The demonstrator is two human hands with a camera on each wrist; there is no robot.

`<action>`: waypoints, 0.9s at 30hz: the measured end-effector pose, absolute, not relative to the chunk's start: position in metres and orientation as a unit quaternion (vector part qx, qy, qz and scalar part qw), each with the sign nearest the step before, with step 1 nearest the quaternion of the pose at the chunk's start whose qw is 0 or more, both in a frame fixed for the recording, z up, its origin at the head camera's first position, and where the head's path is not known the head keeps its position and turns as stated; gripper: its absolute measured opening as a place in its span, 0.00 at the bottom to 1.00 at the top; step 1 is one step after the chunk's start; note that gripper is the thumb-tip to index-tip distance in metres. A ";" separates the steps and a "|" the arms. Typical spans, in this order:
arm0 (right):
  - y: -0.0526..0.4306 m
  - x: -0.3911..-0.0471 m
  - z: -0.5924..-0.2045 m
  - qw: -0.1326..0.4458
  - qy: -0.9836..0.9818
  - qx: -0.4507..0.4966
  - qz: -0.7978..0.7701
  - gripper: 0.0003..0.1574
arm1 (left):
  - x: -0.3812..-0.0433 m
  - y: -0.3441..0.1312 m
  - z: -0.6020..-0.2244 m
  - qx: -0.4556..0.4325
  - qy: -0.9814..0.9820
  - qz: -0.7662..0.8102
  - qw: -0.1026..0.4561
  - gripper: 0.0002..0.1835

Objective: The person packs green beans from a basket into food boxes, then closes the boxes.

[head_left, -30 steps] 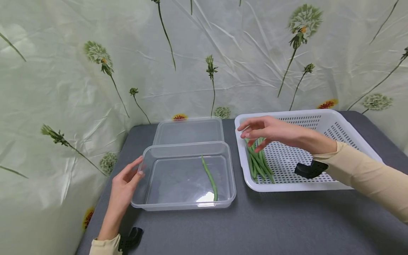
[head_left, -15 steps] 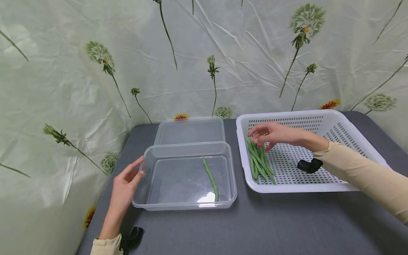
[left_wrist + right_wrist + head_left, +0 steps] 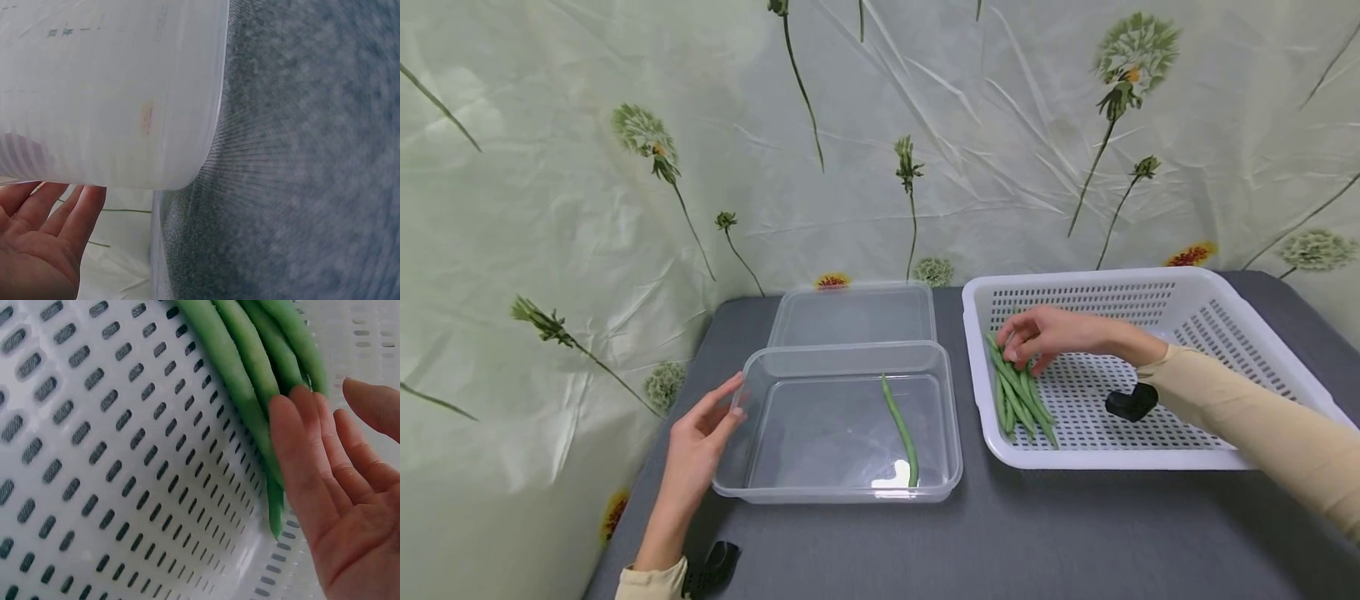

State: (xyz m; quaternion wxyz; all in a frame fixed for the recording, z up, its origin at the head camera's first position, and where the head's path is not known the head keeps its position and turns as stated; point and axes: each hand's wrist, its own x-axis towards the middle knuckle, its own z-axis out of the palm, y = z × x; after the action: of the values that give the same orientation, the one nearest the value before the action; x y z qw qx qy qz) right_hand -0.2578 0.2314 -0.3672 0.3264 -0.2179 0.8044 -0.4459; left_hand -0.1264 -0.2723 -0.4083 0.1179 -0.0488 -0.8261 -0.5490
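In the head view, my left hand (image 3: 700,433) touches the left side of a clear plastic container (image 3: 820,498), its fingers loosely extended at the rim. The left wrist view shows those fingers (image 3: 87,212) against the container's outer wall. A single green bean (image 3: 898,429) lies inside the container, toward its right side. On the right, my right hand (image 3: 1045,337) reaches down into a white perforated basket (image 3: 1112,460), over a bunch of green beans (image 3: 1018,400). Up close in the right wrist view, fingertips touch the beans (image 3: 250,350) while the thumb (image 3: 369,403) stands apart from them.
Behind the container lies a clear flat lid (image 3: 857,312). Everything stands on a grey cloth-covered table (image 3: 925,550). A pale plastic sheet (image 3: 820,208) printed with dandelions hangs at the back and left. A black camera is strapped at each wrist.
My right hand has come down from above the basket's left side onto the beans. The left hand stays at the container, and the head view has tilted slightly.
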 end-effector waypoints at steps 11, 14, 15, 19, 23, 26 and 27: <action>0.230 -0.260 -0.375 0.341 0.805 -0.226 -0.428 0.22 | -0.125 -0.270 -0.408 -0.055 -0.824 -0.551 0.118 0.23; 0.229 -0.261 -0.373 0.345 0.804 -0.228 -0.427 0.22 | -0.125 -0.270 -0.407 -0.053 -0.827 -0.548 0.118 0.23; 0.229 -0.261 -0.373 0.345 0.804 -0.229 -0.427 0.23 | -0.125 -0.270 -0.407 -0.053 -0.827 -0.547 0.117 0.23; 0.228 -0.261 -0.374 0.344 0.803 -0.230 -0.429 0.24 | -0.125 -0.271 -0.407 -0.051 -0.829 -0.544 0.116 0.23; 0.227 -0.260 -0.376 0.349 0.798 -0.226 -0.437 0.26 | -0.124 -0.271 -0.407 -0.047 -0.833 -0.540 0.111 0.23; 0.225 -0.258 -0.376 0.355 0.794 -0.224 -0.439 0.27 | -0.124 -0.271 -0.407 -0.046 -0.833 -0.540 0.109 0.23; 0.225 -0.258 -0.376 0.355 0.795 -0.223 -0.439 0.28 | -0.124 -0.271 -0.407 -0.046 -0.833 -0.540 0.108 0.23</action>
State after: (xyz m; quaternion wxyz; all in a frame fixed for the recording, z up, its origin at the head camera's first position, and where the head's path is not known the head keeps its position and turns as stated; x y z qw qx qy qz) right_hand -0.2579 0.2250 -0.3765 0.3553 -0.2228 0.7948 -0.4387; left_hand -0.1241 -0.2714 -0.4065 0.1084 -0.0461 -0.8333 -0.5401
